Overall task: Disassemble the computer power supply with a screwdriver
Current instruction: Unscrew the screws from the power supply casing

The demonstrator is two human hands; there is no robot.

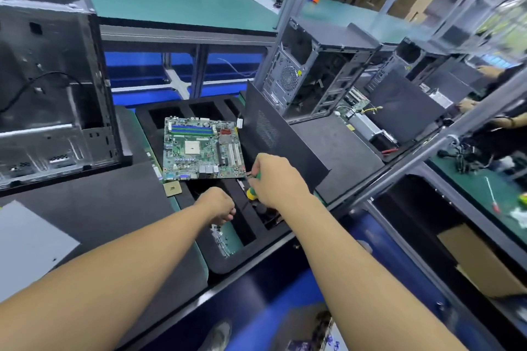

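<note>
**Green-and-yellow screwdriver (252,192) being gripped beside the motherboard (201,148)**

The right hand (273,179) is hovering at the motherboard's near right corner. Its fingers are wrapping tightly round the screwdriver's handle. The handle's yellow end is poking out below the fist, toward the person, and the shaft is hiding behind the hand.

The left hand (218,205) is hanging just nearer than the motherboard's near edge, over a slot of the black foam tray (216,262). Its fingers are curling under into a fist, and whether they are pinching anything cannot be told from this angle.

The motherboard is lying flat on top of the tray, covering its middle slots. A small square chip (172,188) is lying just off the motherboard's near left corner. A black side panel (273,134) is leaning tilted along the motherboard's right edge, its near end passing behind the right hand.

Left of the motherboard, a stripped black case (51,80) is standing with its side open. Right of and beyond the motherboard, past the panel, a second open case (302,80) is standing upright.

Well right of the motherboard, a silver box (366,125) is lying by some coloured wires. It may be the power supply, but it is showing too small and blurred to tell. To the motherboard's near left, a grey sheet (25,245) is lying flat.
</note>
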